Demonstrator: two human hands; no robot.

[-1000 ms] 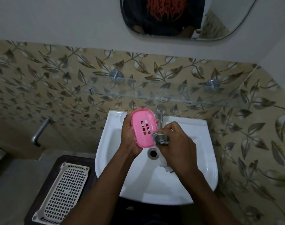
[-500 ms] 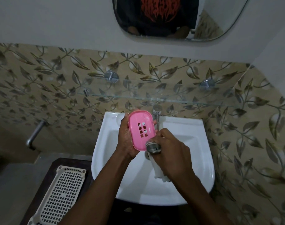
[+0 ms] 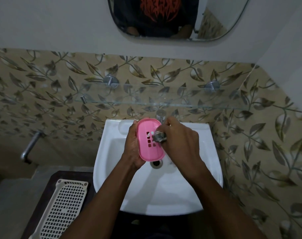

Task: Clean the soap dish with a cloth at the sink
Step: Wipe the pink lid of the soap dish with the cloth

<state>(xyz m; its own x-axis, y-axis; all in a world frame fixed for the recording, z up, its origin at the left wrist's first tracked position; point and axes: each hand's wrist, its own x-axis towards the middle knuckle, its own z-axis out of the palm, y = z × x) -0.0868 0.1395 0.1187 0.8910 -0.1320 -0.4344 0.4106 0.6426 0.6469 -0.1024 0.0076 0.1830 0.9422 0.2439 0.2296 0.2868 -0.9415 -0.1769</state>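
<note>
Right now, the left hand (image 3: 134,149) is gripping the pink soap dish (image 3: 149,144) from its 9 o'clock side, holding it tilted over the white sink (image 3: 112,163), just above the drain (image 3: 156,163). The right hand (image 3: 181,144) is closing in on the dish's 3 o'clock edge with fingers curled. The metal tap spout (image 3: 159,136) is blocking the fingertips, so I cannot tell what they are holding. A glass shelf (image 3: 181,103) is spanning the wall at 12 o'clock, beneath a mirror (image 3: 215,23). At the sink's 7 o'clock a perforated tray (image 3: 66,204) is lying on a dark stand (image 3: 41,195); at 9 o'clock a wall pipe (image 3: 30,147) is sticking out.
</note>
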